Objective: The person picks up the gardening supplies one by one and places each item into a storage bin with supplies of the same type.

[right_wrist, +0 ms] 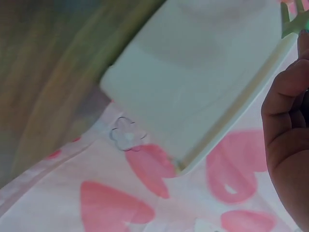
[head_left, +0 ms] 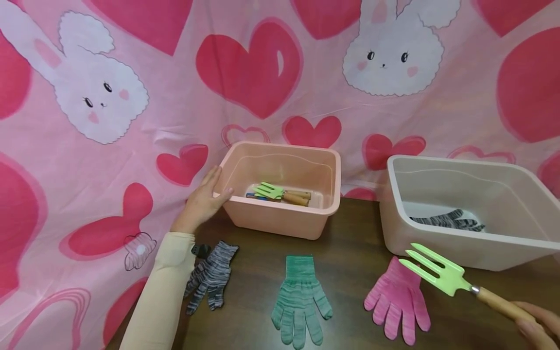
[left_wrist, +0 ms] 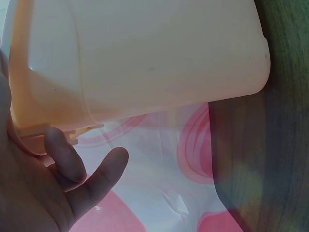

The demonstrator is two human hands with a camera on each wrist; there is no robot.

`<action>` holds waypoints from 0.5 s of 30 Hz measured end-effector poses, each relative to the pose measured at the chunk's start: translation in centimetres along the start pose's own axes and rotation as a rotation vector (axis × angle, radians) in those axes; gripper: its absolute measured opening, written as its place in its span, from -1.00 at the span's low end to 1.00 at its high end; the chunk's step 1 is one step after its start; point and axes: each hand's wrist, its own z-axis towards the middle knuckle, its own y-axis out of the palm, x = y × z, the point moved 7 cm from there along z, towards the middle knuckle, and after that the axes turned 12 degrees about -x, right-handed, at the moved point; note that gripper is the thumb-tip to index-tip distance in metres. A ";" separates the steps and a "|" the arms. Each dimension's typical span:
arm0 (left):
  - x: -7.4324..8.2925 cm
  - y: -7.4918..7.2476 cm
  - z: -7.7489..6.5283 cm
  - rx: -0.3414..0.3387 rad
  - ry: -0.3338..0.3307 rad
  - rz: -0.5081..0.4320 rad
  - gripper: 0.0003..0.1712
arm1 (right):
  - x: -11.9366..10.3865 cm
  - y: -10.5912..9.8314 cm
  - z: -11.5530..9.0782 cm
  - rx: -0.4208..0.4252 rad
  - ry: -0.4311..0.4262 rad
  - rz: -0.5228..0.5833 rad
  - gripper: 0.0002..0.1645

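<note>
On the right, my right hand (head_left: pixel 535 323) grips the wooden handle of a green hand fork (head_left: pixel 450 279), its tines pointing left above the pink glove (head_left: pixel 400 301) and before the grey bin (head_left: pixel 437 253). In the right wrist view, part of the green fork head (right_wrist: pixel 295 24) shows beyond the curled fingers. My left hand (head_left: pixel 203 199) holds the left rim of the peach bin (head_left: pixel 280 221), thumb over the front corner and fingers along the side. Inside that bin lie another green fork (head_left: pixel 269 190), wooden handles and something blue.
A grey-black striped glove (head_left: pixel 214 274) lies by the left forearm, and a green glove (head_left: pixel 299 301) at the front middle. Another striped glove (head_left: pixel 455 221) is in the grey bin. A pink heart-and-rabbit cloth (head_left: pixel 306 87) hangs behind the dark wooden table (head_left: pixel 350 243).
</note>
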 end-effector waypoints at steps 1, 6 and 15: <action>0.0 0.0 0.0 0.001 0.002 0.000 0.07 | -0.7 0.2 0.2 0.003 -0.010 -0.001 -0.04; 0.1 0.1 0.0 0.011 0.010 0.002 0.07 | -4.1 0.8 1.6 -0.012 -0.076 -0.035 -0.14; 0.1 0.0 -0.1 0.015 0.009 -0.003 0.07 | -8.0 1.5 4.4 -0.090 -0.209 -0.066 -0.34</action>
